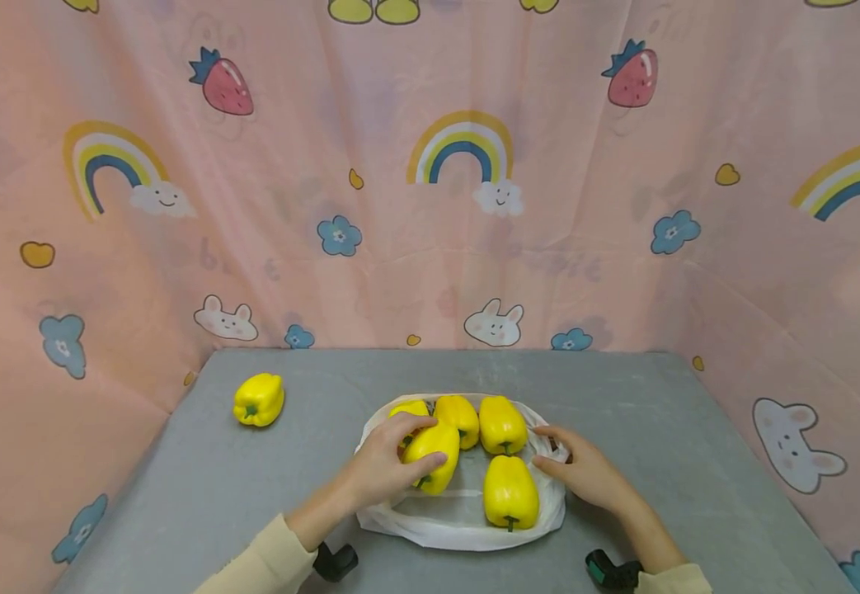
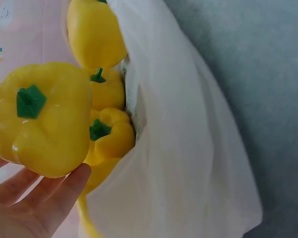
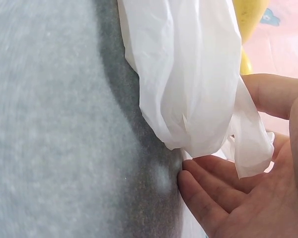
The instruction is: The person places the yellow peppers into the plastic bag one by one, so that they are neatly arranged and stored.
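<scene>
My left hand (image 1: 385,462) grips a yellow bell pepper (image 1: 433,459), fingers on its far side and thumb on its near side. In the left wrist view its green stem end faces the camera. That pepper is over the left part of a wide-mouthed white plastic bag (image 1: 459,536). Several other yellow bell peppers (image 1: 502,425) lie inside the bag. At the bag's right side, my right hand (image 1: 585,470) holds the rim, thumb and fingers around it. A loose strip of the bag (image 3: 251,144) hangs between them in the right wrist view.
Another yellow bell pepper (image 1: 259,400) lies on the grey table (image 1: 311,421), at its far left. A pink patterned cloth (image 1: 289,165) hangs behind the table and along both sides. Each wrist wears a black device (image 1: 611,571).
</scene>
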The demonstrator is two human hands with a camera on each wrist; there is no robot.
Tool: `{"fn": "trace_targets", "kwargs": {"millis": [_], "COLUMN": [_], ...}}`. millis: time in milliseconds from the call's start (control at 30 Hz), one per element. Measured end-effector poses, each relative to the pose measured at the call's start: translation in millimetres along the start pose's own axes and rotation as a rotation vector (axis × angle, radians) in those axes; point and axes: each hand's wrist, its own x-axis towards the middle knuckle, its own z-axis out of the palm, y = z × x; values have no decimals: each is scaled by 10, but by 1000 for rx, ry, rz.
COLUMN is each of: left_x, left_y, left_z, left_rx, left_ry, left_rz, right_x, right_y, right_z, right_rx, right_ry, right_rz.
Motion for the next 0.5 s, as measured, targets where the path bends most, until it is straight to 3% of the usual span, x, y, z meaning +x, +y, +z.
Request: {"fn": "trace_targets", "kwargs": {"millis": [500], "left_x": [-91], "left_y": [-81], "left_z": [296], "left_rx": [-4], "left_ry": [-117], "left_rz": [-28], "right_x": [-1], "right_y": [8], "right_z": [-4], "right_rx": [14], "right_ry": [-5], "right_rz": [-7]}}
